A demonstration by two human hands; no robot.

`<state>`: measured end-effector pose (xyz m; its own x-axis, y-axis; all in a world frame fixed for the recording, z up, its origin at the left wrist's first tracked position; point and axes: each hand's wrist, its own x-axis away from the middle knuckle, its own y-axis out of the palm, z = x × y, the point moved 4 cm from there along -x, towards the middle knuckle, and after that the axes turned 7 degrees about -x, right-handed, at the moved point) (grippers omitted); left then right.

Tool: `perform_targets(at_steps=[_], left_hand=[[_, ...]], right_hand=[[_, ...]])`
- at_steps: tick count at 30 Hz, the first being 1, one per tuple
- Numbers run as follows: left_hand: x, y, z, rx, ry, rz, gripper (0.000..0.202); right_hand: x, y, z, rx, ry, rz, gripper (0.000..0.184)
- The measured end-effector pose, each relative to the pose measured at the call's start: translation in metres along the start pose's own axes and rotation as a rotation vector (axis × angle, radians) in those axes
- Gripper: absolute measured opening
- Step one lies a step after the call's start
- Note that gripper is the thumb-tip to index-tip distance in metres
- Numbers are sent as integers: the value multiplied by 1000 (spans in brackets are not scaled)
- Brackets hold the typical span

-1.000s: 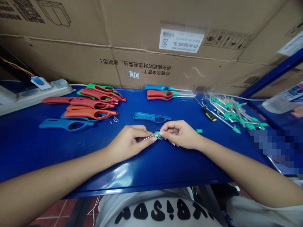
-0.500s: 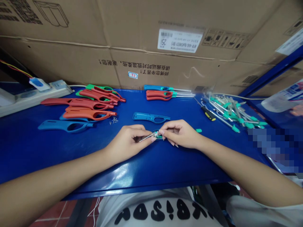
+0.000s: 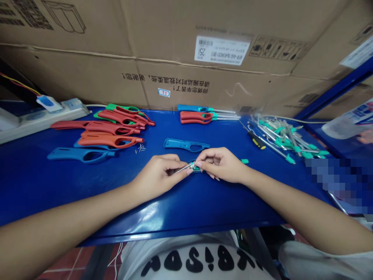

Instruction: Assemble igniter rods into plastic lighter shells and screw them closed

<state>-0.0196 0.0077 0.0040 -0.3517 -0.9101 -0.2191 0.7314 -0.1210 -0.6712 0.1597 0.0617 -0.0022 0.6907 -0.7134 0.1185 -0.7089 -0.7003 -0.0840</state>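
Note:
My left hand (image 3: 166,171) is closed, thumb and forefinger pinching a thin silver lighter tube (image 3: 183,169) with a green and whitish end. My right hand (image 3: 220,165) meets it, its fingertips pinched at that end; the exact small part between them is hidden. Beneath the fingertips, part of a blue lighter shell (image 3: 190,160) with green inside shows, mostly covered. Just beyond the hands lies a blue half shell (image 3: 186,145), hollow side up. A green tip (image 3: 244,161) pokes out on the far side of my right wrist.
Red, orange, green and blue handle shells (image 3: 110,127) lie at left, with small screws (image 3: 140,148) beside them. Lighters with tubes (image 3: 196,117) rest at the back. Right of them are a screwdriver (image 3: 256,140) and a heap of green-ended tubes (image 3: 287,136). A cardboard wall (image 3: 163,46) stands behind.
Almost nothing differs. My hands stay together over the blue shell, and the lighter tube in my left fingers has shifted only very slightly.

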Motion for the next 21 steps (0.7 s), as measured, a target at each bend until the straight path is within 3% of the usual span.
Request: perform_targets(at_steps=[7,21], left_hand=[[3,4,0,-27,48,-2,25],[1,0,1,-4,25,36,18]], right_hand=[[0,1,-1,0,4,4,38],[-3,-4,-1,-34,49,-23,33]])
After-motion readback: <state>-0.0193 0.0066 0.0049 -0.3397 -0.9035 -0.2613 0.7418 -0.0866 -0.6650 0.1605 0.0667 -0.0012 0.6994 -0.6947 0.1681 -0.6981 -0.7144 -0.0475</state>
